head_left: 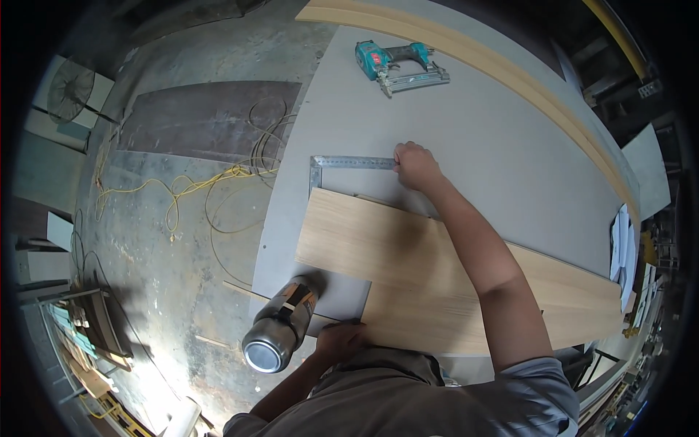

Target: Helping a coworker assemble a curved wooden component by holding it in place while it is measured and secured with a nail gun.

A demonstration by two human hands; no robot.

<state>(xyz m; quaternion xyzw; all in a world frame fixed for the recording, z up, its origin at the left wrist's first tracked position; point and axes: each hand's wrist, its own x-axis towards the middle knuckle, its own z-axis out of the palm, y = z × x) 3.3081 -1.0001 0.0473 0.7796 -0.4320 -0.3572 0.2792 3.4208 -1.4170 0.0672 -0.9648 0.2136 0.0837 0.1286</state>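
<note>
My right hand (416, 167) is closed around the end of a metal try square (353, 162) lying on the grey tabletop. The other leg of the square points toward me and meets the far left corner of a light wood-grain board (408, 247). This board has a step cut out of its near left side. My left hand (341, 341) grips the board's near left edge, close to my body, its fingers partly hidden. Just left of that hand stands a dark bottle (287, 320) with a silver-coloured top.
A teal nail gun (397, 65) rests on the far part of the grey worktable (349, 120). Long wood strips (502, 65) run along its far right edge. White papers (622, 251) lie at the right end. Yellow cord (175, 193) snakes over the concrete floor at left.
</note>
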